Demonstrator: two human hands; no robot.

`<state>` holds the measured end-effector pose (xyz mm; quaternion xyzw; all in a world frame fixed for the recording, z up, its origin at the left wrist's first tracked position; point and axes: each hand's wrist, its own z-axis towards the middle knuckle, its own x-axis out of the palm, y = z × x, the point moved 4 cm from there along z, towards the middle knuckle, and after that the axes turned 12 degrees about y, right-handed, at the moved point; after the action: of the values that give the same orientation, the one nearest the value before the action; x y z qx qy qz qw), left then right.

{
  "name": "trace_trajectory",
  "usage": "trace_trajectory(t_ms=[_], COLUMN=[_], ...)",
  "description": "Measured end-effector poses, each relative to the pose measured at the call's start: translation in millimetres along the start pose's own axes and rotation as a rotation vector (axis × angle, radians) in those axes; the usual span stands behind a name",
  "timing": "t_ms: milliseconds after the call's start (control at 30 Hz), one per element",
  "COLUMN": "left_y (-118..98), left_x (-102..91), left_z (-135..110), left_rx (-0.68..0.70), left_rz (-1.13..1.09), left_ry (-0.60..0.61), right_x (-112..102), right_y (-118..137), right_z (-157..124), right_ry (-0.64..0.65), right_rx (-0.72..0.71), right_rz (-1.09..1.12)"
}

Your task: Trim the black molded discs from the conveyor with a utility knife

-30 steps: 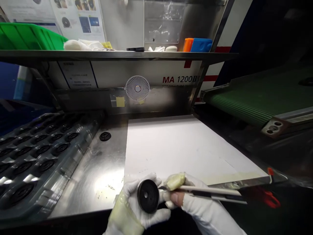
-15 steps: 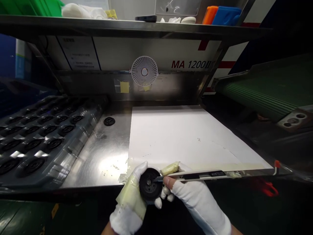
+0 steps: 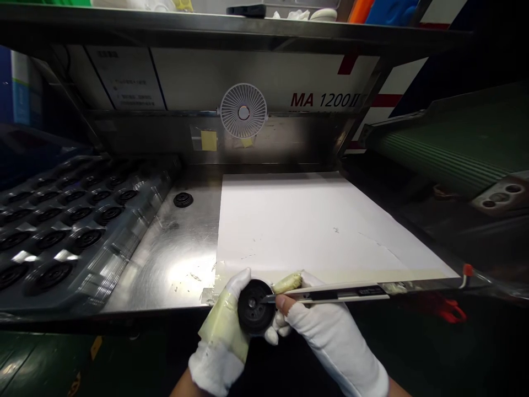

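Observation:
My left hand [image 3: 225, 325], in a white glove wrapped with yellowish tape, grips a round black plastic part [image 3: 255, 322] by its rim. The part's hollow face, with a small hub at its centre, is turned up toward me. In my right hand [image 3: 326, 331], gloved in white with a bare thumb, is a white utility knife [image 3: 343, 293] with a black inset. Its blade reaches over the part's face near the hub; whether it touches I cannot tell. Both hands are at the table's front edge.
Clear plastic trays [image 3: 119, 242] of similar black parts are stacked at left. One loose black part [image 3: 183, 199] lies on the metal table [image 3: 165, 259]. White paper [image 3: 289, 220] covers the middle. Behind stands a small fan [image 3: 243, 111] under a shelf [image 3: 198, 25]; a green conveyor [image 3: 463, 138] is at right.
The camera view has tilted slightly downward, so the background sits higher. The knife's blade has shifted slightly over the part's face, close to the hub. Both grips are unchanged.

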<state>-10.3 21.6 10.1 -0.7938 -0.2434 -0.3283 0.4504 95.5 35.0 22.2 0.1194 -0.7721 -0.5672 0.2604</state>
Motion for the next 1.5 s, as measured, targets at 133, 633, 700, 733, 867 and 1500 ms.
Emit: trace_trajectory(t_ms=[133, 633, 700, 733, 867, 1500], left_y=[-0.4, 5.3, 4.9, 4.8, 6.0, 4.2], left_x=[-2.5, 0.3, 0.7, 0.8, 1.0, 3.4], left_z=[0.5, 1.4, 0.9, 0.8, 0.6, -1.1], left_rx=[0.022, -0.02, -0.017, -0.016, -0.028, -0.06], left_rz=[0.006, 0.012, 0.004, 0.005, 0.048, 0.001], left_ry=[-0.01, 0.136, 0.125, 0.122, 0.147, 0.132], right_x=[-1.2, -1.4, -2.3, -2.7, -3.1, -1.2], right_y=[-2.7, -7.7, -8.3, -8.3, -4.9, -7.4], right_z=[0.5, 1.6, 1.9, 2.2, 4.1, 1.7], right_ry=[0.03, 0.102, 0.122, 0.125, 0.104, 0.062], right_rx=[0.002, 0.105, 0.125, 0.133, 0.145, 0.077], right_rz=[-0.046, -0.041, -0.04, -0.041, -0.092, -0.021])
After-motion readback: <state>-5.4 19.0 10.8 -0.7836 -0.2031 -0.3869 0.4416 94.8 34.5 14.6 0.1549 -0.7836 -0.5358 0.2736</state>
